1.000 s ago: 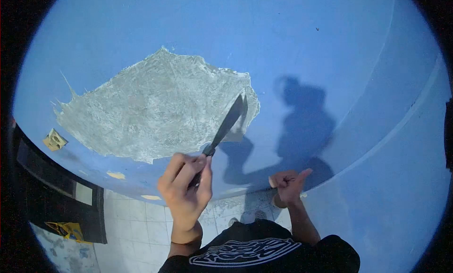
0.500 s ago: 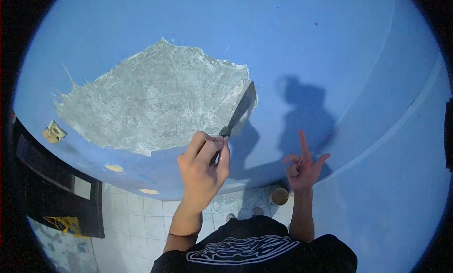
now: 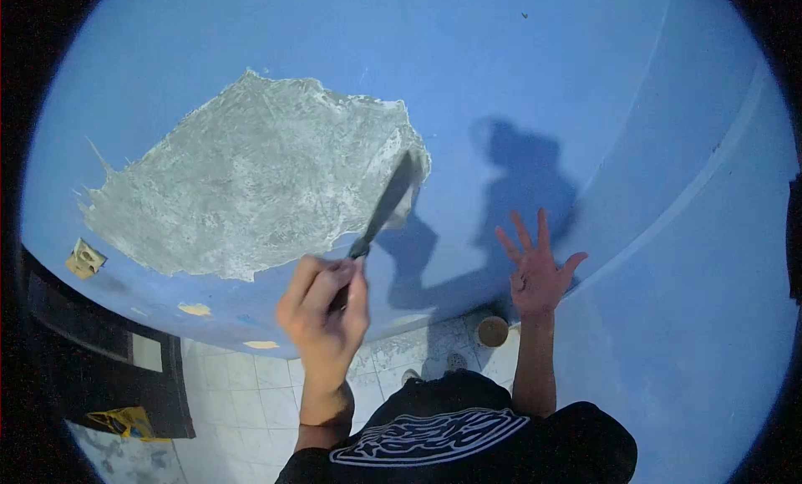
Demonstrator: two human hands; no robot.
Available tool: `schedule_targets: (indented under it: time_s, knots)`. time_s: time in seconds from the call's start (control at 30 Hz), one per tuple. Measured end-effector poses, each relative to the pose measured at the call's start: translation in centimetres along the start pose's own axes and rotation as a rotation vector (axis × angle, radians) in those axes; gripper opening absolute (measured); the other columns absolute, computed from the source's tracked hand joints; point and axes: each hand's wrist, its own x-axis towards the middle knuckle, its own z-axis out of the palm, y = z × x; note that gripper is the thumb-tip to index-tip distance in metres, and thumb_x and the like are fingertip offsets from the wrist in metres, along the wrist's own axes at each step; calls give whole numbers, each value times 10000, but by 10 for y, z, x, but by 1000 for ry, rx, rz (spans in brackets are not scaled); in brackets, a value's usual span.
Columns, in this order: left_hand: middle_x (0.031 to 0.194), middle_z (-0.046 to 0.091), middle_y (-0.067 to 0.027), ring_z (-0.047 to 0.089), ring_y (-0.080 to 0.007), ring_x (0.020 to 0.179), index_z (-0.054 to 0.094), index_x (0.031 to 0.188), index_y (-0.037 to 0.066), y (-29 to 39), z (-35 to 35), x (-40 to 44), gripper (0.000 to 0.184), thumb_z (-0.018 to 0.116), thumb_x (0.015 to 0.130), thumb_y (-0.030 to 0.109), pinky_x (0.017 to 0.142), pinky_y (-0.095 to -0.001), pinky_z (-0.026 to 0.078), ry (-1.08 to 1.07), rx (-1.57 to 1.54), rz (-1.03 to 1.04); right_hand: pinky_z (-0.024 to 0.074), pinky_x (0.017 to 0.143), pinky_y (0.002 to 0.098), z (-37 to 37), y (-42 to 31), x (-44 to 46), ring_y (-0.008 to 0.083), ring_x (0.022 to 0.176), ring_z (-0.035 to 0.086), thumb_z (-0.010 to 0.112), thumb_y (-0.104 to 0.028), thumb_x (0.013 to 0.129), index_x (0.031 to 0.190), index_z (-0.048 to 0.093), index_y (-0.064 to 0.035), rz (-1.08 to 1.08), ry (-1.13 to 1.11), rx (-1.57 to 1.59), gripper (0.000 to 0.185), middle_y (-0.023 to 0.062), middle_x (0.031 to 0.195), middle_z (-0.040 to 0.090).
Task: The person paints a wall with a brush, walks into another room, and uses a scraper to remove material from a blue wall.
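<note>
My left hand (image 3: 324,308) is closed round the handle of a putty knife (image 3: 388,201), with its back toward me. The knife's dark blade points up and right, over the right edge of a rough grey patch (image 3: 242,175) on the blue wall (image 3: 434,49). Whether the blade touches the surface, I cannot tell. Off to the right, my right hand (image 3: 539,275) is raised with its palm toward me. Its thumb and several fingers are spread, and it grips nothing.
A small box-like wall fitting (image 3: 86,258) sits left of the patch. Below the wall, a round container (image 3: 492,332) stands on the tiled floor (image 3: 234,392). A dark door (image 3: 75,333) is at the lower left, near a yellow item (image 3: 125,422). Shadows fall on the wall.
The view has shifted, and the patch now appears farther left. My left hand and the knife appear lower and farther left. My right hand's folded fingers have opened out.
</note>
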Motion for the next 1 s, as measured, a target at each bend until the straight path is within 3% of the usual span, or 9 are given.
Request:
schedule_targets:
  time_s: [0.13,0.33,0.4,0.43,0.5,0.53,0.6,0.77,1.0]
  knots:
    - [673,549,-87,538,-144,574,593,701,-48,0,16,12,135,725,714,-77,538,-221,404,-3,19,-14,515,407,246,4,0,-4,450,1402,153,213,-850,769,1523,-11,-192,-4,49,-49,1025,216,1559,-8]
    - [657,542,-79,531,-132,575,598,709,-39,4,9,2,140,734,711,-75,525,-224,385,47,19,-21,584,509,282,-6,2,-4,407,1423,127,231,-853,764,1521,-7,-192,43,-18,47,1033,193,1563,-32]
    - [660,544,-79,532,-132,576,598,707,-38,1,13,6,141,734,710,-76,526,-222,386,38,42,-4,607,734,457,-12,2,-5,383,1437,53,261,-848,769,1522,25,-205,65,-99,219,1018,148,1572,-15]
    - [663,546,-79,533,-133,576,597,705,-37,-1,16,8,142,733,710,-78,528,-221,387,28,68,12,607,734,457,-9,2,-5,383,1437,53,261,-848,769,1522,25,-205,67,-95,219,1018,148,1572,-15]
    - [670,548,-80,536,-135,578,594,703,-37,-1,30,7,144,732,710,-79,533,-217,392,-22,73,-42,492,881,636,0,3,-4,356,1442,66,267,-841,779,1522,28,-204,52,-15,11,1008,134,1575,-1]
    - [674,550,-81,539,-138,579,592,700,-37,-1,30,6,148,733,710,-79,536,-215,397,-15,44,-13,492,881,636,-1,5,-1,356,1442,66,267,-841,779,1522,28,-204,48,-17,16,1008,134,1575,-1]
    - [680,556,-85,547,-142,582,588,691,-36,-2,24,5,153,732,709,-84,545,-214,410,-4,25,19,363,947,732,-3,6,-1,340,1446,62,273,-838,784,1523,32,-207,52,-71,159,1002,131,1575,12]
    - [685,560,-89,553,-155,572,585,696,-43,-4,8,2,150,729,716,-81,542,-226,423,84,45,-8,374,946,725,-8,11,5,336,1448,44,293,-835,783,1523,29,-210,44,-59,111,1004,128,1575,21]
    - [707,579,-89,560,-155,577,608,734,-42,3,9,-2,121,719,718,-86,532,-230,419,-3,24,29,385,938,723,-9,14,6,338,1447,61,316,-829,785,1522,49,-207,46,-52,81,1000,135,1572,40]
